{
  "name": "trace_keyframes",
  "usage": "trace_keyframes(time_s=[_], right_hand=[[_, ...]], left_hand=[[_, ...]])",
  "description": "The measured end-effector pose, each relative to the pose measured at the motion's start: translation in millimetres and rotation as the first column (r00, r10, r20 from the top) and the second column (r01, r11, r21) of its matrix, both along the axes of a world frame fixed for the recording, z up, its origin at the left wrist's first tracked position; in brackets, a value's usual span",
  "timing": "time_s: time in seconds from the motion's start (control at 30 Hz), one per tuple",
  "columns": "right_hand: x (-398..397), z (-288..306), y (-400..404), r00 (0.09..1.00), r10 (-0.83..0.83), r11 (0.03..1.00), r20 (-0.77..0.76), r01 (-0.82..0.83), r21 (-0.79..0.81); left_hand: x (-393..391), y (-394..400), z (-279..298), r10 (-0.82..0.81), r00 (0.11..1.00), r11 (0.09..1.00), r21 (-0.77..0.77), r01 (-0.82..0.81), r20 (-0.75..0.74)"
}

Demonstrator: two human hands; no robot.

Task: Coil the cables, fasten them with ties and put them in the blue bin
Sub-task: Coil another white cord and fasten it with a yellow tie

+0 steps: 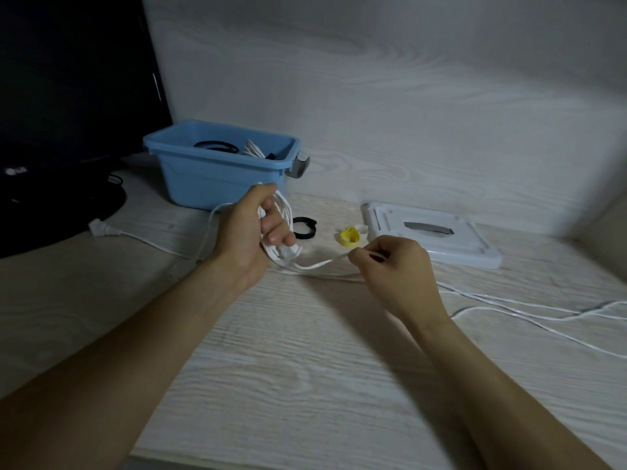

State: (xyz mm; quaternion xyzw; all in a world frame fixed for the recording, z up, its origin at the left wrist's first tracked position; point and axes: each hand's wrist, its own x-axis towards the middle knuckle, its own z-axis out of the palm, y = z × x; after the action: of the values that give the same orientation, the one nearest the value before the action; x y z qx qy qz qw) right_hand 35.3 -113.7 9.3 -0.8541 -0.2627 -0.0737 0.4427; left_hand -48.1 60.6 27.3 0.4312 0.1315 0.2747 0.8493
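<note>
Several loops of white cable [283, 212] are being gripped in the curled left hand [252, 228], just before the bin [217, 174]; slack is being pinched by the right hand [397, 269]. Risk: loose cable trailing right could snag or twist, springing loops free. Bin contents are being half hidden by its wall; ties [349, 237] unclear.

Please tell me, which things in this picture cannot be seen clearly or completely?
- Blue bin, head view: its near wall hides most of the contents; only the tops of a black coil and a white bundle show.
- White cable: the right edge cuts off its loose length.
- Left hand: its grip covers part of the coil, so the loops cannot be counted.
- Monitor: cut off by the left edge.
</note>
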Motion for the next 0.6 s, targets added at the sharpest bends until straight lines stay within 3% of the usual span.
trace_keyframes(time_s=[0.13, 0.3, 0.43, 0.6], right_hand=[[6.8, 6.1, -8.7, 0.996, -0.091, 0.996, -0.016, 0.091, -0.011], [20.7, -2.6, -14.3, 0.99, -0.123, 0.985, 0.063, 0.129, -0.112], [20.5, -11.7, -10.1, 0.984, 0.071, 0.989, 0.161, -0.048, -0.141], [8.3, -11.5, -1.8, 0.915, 0.335, 0.942, 0.223, -0.332, -0.052]], left_hand=[[-4.6, 10.2, 5.6, -0.012, 0.999, 0.999, -0.043, 0.013, 0.03], [-9.5, 3.6, 7.8, -0.269, 0.963, 0.963, -0.044, 0.267, -0.035], [-11.1, -11.6, 8.1, -0.402, 0.906, 0.912, 0.036, 0.41, -0.13], [-13.3, -23.5, 4.6, -0.528, 0.81, 0.819, 0.099, 0.565, -0.254]])
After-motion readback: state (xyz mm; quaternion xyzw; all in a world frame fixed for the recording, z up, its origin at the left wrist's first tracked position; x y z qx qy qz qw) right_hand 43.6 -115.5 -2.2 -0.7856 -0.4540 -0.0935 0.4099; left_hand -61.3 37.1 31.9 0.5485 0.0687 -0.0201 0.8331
